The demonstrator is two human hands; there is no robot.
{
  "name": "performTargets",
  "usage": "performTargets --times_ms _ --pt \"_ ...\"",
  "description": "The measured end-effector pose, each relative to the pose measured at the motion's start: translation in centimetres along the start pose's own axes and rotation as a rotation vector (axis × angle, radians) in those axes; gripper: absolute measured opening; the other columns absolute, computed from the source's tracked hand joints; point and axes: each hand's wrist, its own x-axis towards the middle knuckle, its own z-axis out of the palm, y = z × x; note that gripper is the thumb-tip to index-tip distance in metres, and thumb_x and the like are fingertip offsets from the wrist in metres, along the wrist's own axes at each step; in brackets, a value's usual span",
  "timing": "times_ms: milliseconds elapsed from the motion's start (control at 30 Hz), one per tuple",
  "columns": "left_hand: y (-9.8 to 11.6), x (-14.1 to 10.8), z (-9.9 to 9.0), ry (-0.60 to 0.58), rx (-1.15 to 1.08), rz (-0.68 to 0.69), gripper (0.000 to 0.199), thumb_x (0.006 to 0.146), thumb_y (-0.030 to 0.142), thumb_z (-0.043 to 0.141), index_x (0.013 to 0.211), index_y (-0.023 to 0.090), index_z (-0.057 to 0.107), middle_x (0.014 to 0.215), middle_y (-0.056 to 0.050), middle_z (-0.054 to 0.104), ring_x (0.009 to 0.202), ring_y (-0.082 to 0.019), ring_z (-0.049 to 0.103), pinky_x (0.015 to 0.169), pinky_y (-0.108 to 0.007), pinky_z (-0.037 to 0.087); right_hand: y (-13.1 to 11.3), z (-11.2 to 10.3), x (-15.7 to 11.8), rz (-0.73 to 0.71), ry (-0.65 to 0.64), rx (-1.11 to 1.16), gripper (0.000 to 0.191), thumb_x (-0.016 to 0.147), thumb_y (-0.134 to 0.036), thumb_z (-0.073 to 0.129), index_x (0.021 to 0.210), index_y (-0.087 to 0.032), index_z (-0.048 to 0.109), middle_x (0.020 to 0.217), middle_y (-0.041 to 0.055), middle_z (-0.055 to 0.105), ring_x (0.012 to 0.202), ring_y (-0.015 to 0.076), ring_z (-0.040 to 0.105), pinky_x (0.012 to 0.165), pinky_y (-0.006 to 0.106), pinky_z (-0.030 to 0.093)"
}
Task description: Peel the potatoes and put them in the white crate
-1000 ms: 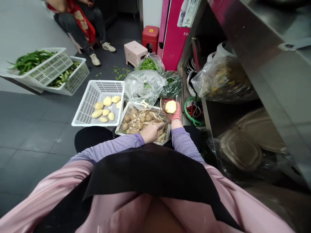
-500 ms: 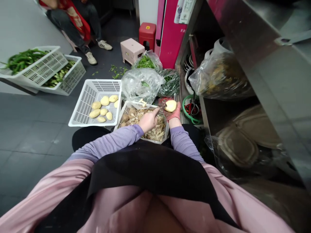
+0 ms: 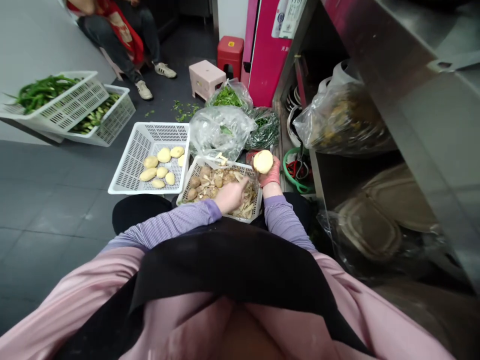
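Observation:
My right hand (image 3: 270, 176), in a pinkish-red glove, grips a large potato (image 3: 263, 162) whose pale peeled face is turned up. Lower and to the left, my bare left hand (image 3: 230, 196) is closed over the white basket of peelings (image 3: 181, 198). Whatever its fingers hold is blurred and too small to make out. Potato peelings (image 3: 245, 206) and several unpeeled brown potatoes (image 3: 194, 182) lie in that basket. Beside it on the left, a bigger white basket (image 3: 125, 159) contains several peeled potatoes (image 3: 149, 173).
Bagged greens (image 3: 222, 131) sit just beyond the baskets. A green-rimmed basket (image 3: 304, 189) with red-handled scissors stands at right, against a steel shelf unit (image 3: 420, 125). Crates of green vegetables (image 3: 75, 107), stools (image 3: 206, 79) and a seated person (image 3: 131, 45) are farther back.
My left hand has drawn down, away from the potato, over the peelings. The potato in my right hand has turned, showing a rounder pale face. The view has shifted slightly.

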Motion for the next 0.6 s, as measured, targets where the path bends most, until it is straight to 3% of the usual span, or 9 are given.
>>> performTargets --times_ms 167,267,400,533,600 --pt "0.7 5.0 -3.7 0.043 0.068 -0.038 0.056 0.099 0.01 0.052 0.155 0.015 0.055 0.123 -0.021 0.076 0.118 -0.032 0.075 0.103 -0.04 0.057 1.3 0.0 -0.7 0.02 -0.067 -0.078 0.032 0.096 -0.048 0.054 0.101 -0.022 0.072 0.08 0.0004 0.078 0.077 0.0186 0.074 0.075 0.034 0.066" --pt "1.5 3.5 -2.3 -0.025 0.106 -0.028 0.064 0.098 0.008 0.05 0.161 0.013 0.046 0.123 -0.023 0.075 0.115 -0.032 0.076 0.1 -0.041 0.058 1.7 -0.3 -0.5 -0.02 -0.018 -0.066 0.031 0.097 -0.05 0.06 0.101 -0.022 0.071 0.082 0.0003 0.078 0.075 0.0177 0.074 0.08 0.035 0.067" --pt "1.0 0.5 0.0 -0.111 0.088 0.042 0.066 0.1 0.012 0.048 0.165 0.016 0.041 0.122 -0.019 0.076 0.112 -0.029 0.076 0.099 -0.039 0.059 0.6 -0.6 0.4 -0.042 0.135 -0.015 0.036 0.098 -0.055 0.055 0.099 -0.022 0.069 0.077 -0.0014 0.076 0.065 0.0161 0.071 0.067 0.031 0.065" --pt "0.7 2.7 -0.7 0.051 0.075 -0.001 0.066 0.1 0.011 0.045 0.165 0.014 0.04 0.124 -0.019 0.075 0.116 -0.028 0.074 0.103 -0.038 0.056 0.3 -0.6 0.7 -0.049 0.129 -0.041 0.033 0.097 -0.052 0.051 0.096 -0.024 0.068 0.073 -0.0036 0.075 0.062 0.0153 0.069 0.056 0.028 0.059" --pt "1.1 3.3 -0.3 0.045 0.078 0.004 0.067 0.099 0.009 0.046 0.166 0.015 0.04 0.125 -0.02 0.075 0.116 -0.029 0.075 0.102 -0.039 0.057 0.4 -0.8 1.0 -0.03 0.151 -0.061 0.034 0.096 -0.051 0.046 0.094 -0.024 0.068 0.073 -0.0033 0.074 0.062 0.0157 0.069 0.057 0.029 0.059"
